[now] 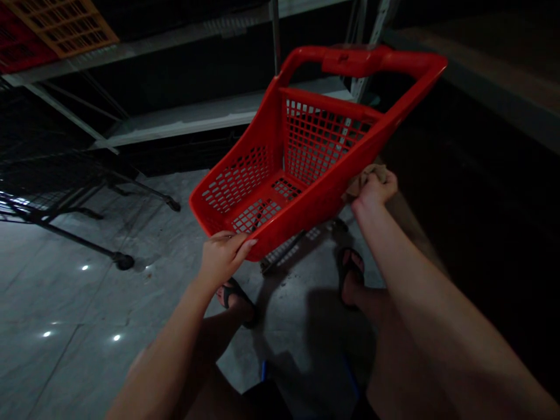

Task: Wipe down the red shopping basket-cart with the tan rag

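Observation:
A red plastic shopping cart (324, 181) stands in front of me, its handle at the far right and its perforated basket tilted in my view. My left hand (224, 255) grips the basket's near left rim, thumb outside and fingers over the edge. In my right hand (375, 188) is a bunched brown cloth (366, 177), pressed against the outer side of the basket near the handle end. The basket holds nothing that I can make out. Part of the cart's lower frame is hidden under the basket.
Metal shelving (175, 121) runs behind the cart. A yellow crate (65, 26) and a red crate (21, 44) sit on its upper left. A dark wire cart (56, 181) with black casters stands at left on the grey tiled floor (96, 303). My feet in sandals flank the cart.

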`<state>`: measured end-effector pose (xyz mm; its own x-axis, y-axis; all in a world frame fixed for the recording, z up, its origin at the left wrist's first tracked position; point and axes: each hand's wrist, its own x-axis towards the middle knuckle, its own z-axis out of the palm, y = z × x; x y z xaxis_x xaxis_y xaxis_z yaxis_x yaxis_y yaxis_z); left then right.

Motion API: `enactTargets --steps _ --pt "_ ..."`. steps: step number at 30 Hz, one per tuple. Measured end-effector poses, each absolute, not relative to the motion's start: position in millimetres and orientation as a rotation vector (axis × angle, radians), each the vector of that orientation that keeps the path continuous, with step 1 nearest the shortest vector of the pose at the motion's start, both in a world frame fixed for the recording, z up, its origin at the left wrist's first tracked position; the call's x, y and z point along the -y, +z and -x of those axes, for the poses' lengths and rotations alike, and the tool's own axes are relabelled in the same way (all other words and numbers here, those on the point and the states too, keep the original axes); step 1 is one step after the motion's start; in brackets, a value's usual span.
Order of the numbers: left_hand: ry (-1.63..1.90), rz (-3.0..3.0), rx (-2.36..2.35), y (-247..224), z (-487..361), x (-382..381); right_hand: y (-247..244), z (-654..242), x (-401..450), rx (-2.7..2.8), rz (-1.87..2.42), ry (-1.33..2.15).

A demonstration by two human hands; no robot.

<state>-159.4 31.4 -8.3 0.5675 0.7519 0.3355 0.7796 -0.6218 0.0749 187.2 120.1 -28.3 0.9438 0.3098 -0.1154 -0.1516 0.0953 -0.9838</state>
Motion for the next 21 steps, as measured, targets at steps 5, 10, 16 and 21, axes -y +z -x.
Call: enactTargets --steps 5,10,16,21 --pt "-0.511 2.689 1.357 -7.8 154.9 -26.8 -48.9 -116.5 -96.3 0.254 1.395 0.321" --pt "-0.523 2.641 1.426 -9.4 158.9 -32.7 -69.6 -38.3 -36.1 0.443 1.383 0.566" --pt "-0.506 2.633 1.406 -9.3 161.5 -34.2 -77.2 10.5 7.4 0.574 1.279 1.124" --pt "-0.495 2.683 1.339 -7.2 162.2 -28.5 -67.7 -56.1 -41.2 0.392 1.259 0.766"
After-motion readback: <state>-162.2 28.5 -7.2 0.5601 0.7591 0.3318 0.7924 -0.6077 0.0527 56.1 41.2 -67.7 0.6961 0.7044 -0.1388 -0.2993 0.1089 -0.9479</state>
